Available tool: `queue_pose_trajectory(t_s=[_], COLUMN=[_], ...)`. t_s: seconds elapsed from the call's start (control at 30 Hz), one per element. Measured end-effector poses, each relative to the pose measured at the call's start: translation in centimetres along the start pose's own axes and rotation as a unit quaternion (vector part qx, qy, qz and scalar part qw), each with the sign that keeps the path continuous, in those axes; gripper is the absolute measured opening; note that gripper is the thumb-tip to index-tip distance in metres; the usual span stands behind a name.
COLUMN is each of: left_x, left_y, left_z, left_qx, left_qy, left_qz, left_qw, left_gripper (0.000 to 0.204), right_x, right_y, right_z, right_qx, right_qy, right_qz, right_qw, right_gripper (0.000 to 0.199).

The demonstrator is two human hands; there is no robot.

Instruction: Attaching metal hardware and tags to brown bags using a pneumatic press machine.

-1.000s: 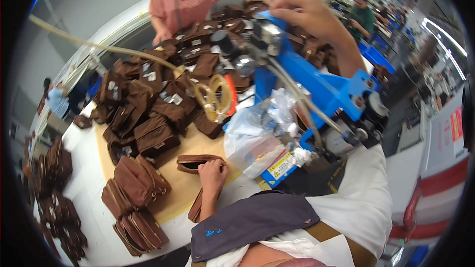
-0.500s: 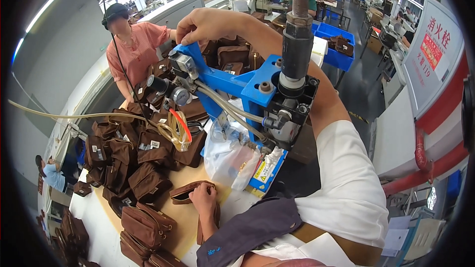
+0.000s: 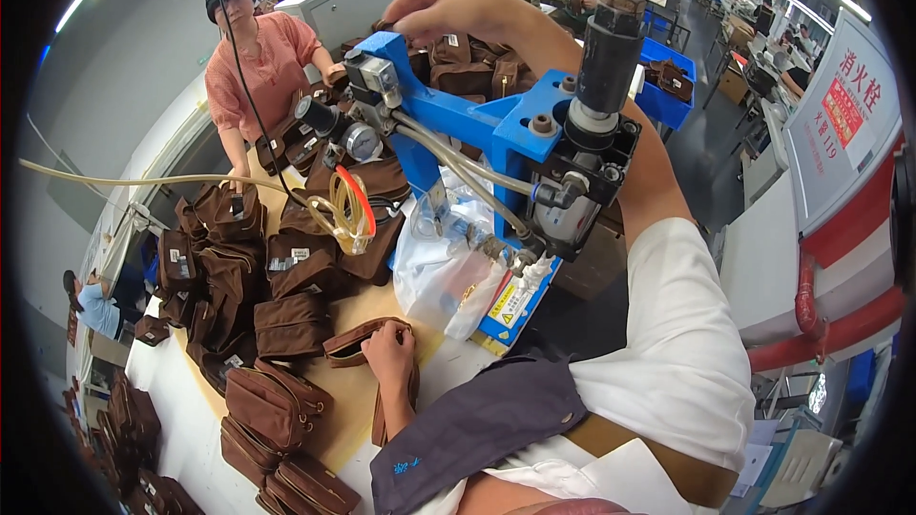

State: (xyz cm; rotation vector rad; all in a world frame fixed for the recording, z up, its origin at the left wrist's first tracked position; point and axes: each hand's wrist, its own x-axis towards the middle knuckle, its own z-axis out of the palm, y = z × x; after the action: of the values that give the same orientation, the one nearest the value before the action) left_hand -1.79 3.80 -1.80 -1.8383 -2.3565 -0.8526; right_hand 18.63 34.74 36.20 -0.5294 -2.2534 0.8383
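Gripping brown pouch (image 3: 345, 347) by its rim, under and just left of left fingers (image 3: 388, 336). Pinch lightly, avoid stretching zipper. With right fingers (image 3: 420, 15) above blue machine frame (image 3: 460, 114), can't tell whether gripping.

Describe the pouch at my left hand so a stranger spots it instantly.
Find the big blue-framed machine, then the white plastic bag by its base. Just below and left of that bag, on the tan sheet, lies a brown pouch. Unlike the brown bags around it, it has your left hand at its gaping, dark mouth.
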Motion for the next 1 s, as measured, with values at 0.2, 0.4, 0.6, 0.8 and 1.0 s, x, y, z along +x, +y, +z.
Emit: queue_pose_trajectory(t_s=[0.2,0.4,0.6,0.8,1.0], left_x=[1.6,4.5,3.6,2.2,1.7], left_y=[-0.3,1.6,8.5,11.5,12.6], left_z=[-1.5,-7.6,-9.3,-7.3,-6.5], left_qx=[-0.061,-0.240,-0.345,-0.357,-0.250], left_qy=[0.036,0.140,0.052,-0.050,-0.005], left_qz=[-0.005,-0.048,-0.035,0.019,0.109], left_qw=[0.997,0.959,0.936,0.932,0.962], left_gripper=[0.007,0.009,0.010,0.010,0.011], right_x=[-14.6,-32.7,-37.9,-33.9,-29.7], right_y=[5.1,6.9,5.9,4.1,2.6], right_z=[-1.6,3.7,12.1,18.5,21.3], right_qx=[0.001,0.146,0.252,0.247,0.140], right_qy=[0.142,0.093,-0.224,-0.131,0.010], right_qz=[0.006,0.390,0.480,0.407,0.177], right_qw=[0.990,0.904,0.810,0.869,0.974], right_gripper=[0.036,0.019,0.019,0.019,0.017])
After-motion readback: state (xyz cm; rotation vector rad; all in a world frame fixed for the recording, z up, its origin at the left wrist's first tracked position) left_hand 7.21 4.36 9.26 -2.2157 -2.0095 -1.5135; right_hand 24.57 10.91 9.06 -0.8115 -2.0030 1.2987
